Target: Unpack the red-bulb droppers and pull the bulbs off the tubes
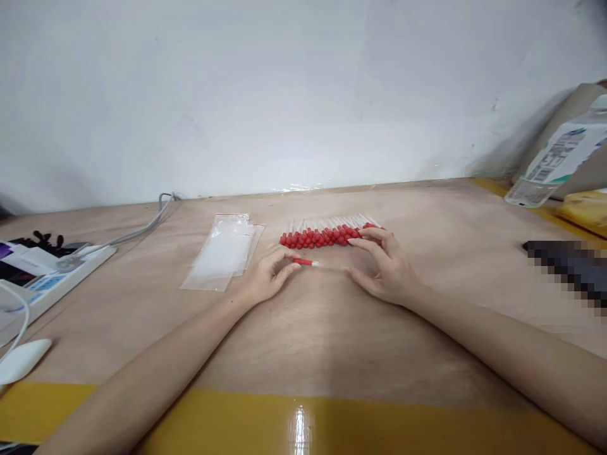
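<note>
My left hand pinches a thin stick by its red end, between thumb and fingertips. The stick's pale, translucent length points right, towards my right thumb; whether they touch I cannot tell. My right hand is open, thumb and fingers apart, with its upper fingertips at the right end of a pile of similar sticks. These lie side by side on the table, red ends towards me and pale thin ends towards the wall. Left of my left hand lie several flat clear zip bags, overlapping.
The brown-covered table has yellow tape along its front edge. At left are a white power strip with cables and a white mouse-like object. A clear labelled bottle and a dark pixelated object are at right.
</note>
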Available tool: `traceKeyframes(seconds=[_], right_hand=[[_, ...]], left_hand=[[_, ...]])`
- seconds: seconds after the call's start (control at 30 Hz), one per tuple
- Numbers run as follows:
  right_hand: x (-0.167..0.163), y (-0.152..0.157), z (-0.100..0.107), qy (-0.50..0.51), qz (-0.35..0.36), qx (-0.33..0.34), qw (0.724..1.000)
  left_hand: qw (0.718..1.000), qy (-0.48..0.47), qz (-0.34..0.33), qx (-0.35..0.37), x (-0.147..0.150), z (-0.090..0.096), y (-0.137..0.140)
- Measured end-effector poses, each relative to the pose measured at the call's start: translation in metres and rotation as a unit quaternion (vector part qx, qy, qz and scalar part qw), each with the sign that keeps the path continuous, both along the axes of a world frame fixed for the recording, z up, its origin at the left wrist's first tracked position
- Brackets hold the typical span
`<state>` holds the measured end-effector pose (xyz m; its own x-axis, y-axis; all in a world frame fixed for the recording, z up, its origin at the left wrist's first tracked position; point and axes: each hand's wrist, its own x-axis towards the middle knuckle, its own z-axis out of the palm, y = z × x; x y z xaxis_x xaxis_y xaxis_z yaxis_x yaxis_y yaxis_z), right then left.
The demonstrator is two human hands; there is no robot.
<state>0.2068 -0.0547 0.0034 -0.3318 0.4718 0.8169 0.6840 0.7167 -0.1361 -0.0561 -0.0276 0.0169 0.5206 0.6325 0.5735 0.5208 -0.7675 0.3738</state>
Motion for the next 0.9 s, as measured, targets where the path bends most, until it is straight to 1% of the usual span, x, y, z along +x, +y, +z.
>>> traceKeyframes(seconds=[0.03,0.1,0.2,0.3,0.47,0.6,0.73,0.9], right_hand=[[-0.002,0.001,0.002,-0.025,0.011,-0.005,1.0],[-0.006,0.004,0.005,-0.073,0.034,-0.043,0.996],[-0.014,0.008,0.007,-0.108,0.042,-0.118,0.986],[-0.02,0.01,0.003,-0.123,0.034,-0.157,0.979],[-0.021,0.009,-0.003,-0.105,0.008,-0.158,0.982],[-0.021,0.006,-0.003,-0.097,-0.001,-0.136,0.986],[-0.022,0.007,-0.004,-0.095,0.039,-0.146,0.984],[-0.023,0.012,-0.009,-0.052,0.109,-0.162,0.979]], left_hand=[[1.0,0.021,-0.019,0.002,0.001,0.002,-0.002],[0.998,0.048,-0.031,0.008,0.004,0.005,-0.004],[0.998,0.055,-0.015,0.007,0.005,0.006,-0.003],[0.998,0.056,-0.002,-0.004,0.005,0.005,-0.003],[0.997,0.069,-0.023,-0.017,0.016,0.006,-0.008],[0.997,0.063,-0.047,-0.007,0.03,-0.002,-0.006],[0.997,0.055,-0.062,0.01,0.035,-0.011,-0.001],[0.997,0.036,-0.057,0.026,0.034,-0.014,0.0]])
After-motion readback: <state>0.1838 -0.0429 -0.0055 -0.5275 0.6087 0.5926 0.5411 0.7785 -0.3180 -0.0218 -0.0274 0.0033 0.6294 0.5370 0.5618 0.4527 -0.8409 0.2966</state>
